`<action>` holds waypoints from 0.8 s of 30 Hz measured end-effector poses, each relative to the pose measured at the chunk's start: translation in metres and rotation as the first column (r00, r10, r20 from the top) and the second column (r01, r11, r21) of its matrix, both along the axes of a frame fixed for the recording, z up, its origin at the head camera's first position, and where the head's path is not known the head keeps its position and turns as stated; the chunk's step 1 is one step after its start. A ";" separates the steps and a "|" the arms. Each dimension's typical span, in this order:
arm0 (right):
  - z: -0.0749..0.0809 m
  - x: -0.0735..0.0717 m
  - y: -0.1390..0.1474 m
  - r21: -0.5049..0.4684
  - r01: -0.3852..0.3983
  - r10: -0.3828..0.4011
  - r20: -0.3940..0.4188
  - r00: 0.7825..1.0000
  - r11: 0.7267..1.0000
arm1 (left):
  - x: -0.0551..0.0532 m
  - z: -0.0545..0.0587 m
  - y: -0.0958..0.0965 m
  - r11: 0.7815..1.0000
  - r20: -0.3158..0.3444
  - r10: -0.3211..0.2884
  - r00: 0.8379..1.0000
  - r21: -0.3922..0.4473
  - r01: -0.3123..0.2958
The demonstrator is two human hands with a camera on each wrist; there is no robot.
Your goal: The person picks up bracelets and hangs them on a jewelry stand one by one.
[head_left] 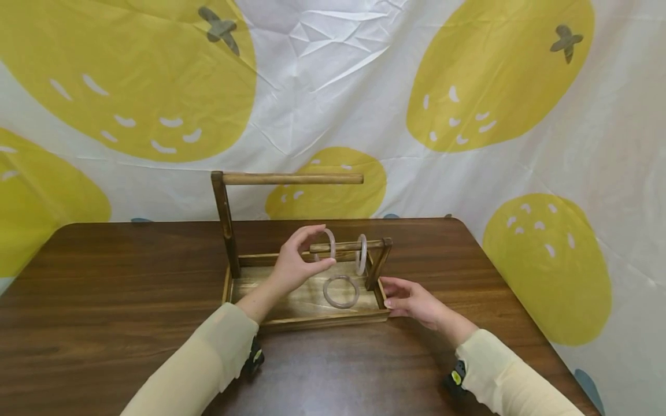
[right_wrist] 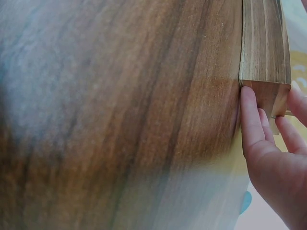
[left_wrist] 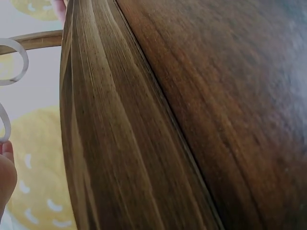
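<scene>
My left hand (head_left: 296, 260) pinches a pale, translucent bangle (head_left: 332, 242) between thumb and fingers, around the free end of a short wooden rod (head_left: 346, 246). A second bangle (head_left: 361, 254) hangs on that rod near its post. Below, a third bangle (head_left: 340, 292) lies on the floor of the wooden tray stand (head_left: 322, 319). In the left wrist view, the pinched bangle (left_wrist: 5, 124) is cut by the frame edge. My right hand (head_left: 416, 303) holds the stand's right end, fingers (right_wrist: 249, 112) against the end wall and thumb at the rim.
A taller post (head_left: 225, 225) rises from the stand's left end, carrying a long bare rod (head_left: 296, 179) above the tray. The stand sits on a brown wooden table (head_left: 130, 289). Behind hangs a white cloth (head_left: 333, 104) with yellow fruit prints.
</scene>
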State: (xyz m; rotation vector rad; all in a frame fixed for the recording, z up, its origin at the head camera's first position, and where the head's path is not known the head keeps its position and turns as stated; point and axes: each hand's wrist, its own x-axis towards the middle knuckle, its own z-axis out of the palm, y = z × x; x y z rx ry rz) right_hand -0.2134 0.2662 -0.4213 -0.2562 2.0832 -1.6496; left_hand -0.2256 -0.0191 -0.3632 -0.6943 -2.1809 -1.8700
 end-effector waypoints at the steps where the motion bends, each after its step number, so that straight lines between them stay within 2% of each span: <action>1: 0.000 0.000 0.000 -0.001 -0.004 0.004 -0.005 1.000 1.000 | 0.002 0.003 0.000 1.000 0.005 -0.002 1.000 0.000 0.002; 10: 0.000 0.001 0.000 0.001 -0.007 0.007 -0.006 1.000 1.000 | 0.002 0.003 0.003 0.999 0.032 -0.024 0.999 0.042 0.023; 16: 0.001 0.001 -0.001 0.001 -0.003 0.003 -0.002 1.000 1.000 | 0.001 0.002 0.005 1.000 0.037 -0.015 0.999 0.027 0.014; 24: 0.002 0.001 -0.001 0.004 0.003 -0.003 0.005 1.000 1.000 | -0.019 -0.026 0.009 0.998 0.035 -0.025 0.999 0.066 0.023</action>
